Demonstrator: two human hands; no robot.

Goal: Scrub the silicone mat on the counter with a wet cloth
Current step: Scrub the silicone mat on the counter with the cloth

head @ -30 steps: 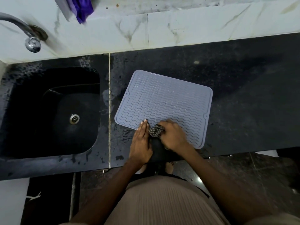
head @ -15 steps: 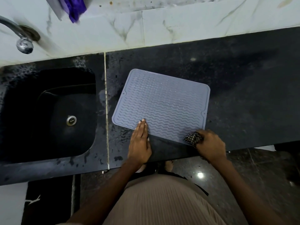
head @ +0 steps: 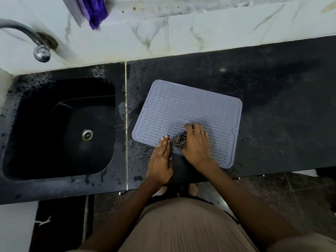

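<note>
A grey silicone mat [head: 185,110] with wavy ridges lies slightly askew on the black counter [head: 272,99]. My left hand [head: 161,160] lies flat with straight fingers on the mat's near left edge, pinning it. My right hand [head: 197,144] presses a dark checked cloth [head: 179,140] onto the mat's near middle, fingers spread over it. Most of the cloth is hidden under that hand; its left part shows between my two hands.
A black sink [head: 60,128] with a metal drain lies left of the mat, with a tap [head: 39,51] above it. A purple cloth [head: 95,10] hangs on the white tiled wall. The counter's front edge runs just below my hands.
My right hand has swept the cloth from the mat's near right corner back left toward the near middle. My left hand has stayed on the mat's near edge.
</note>
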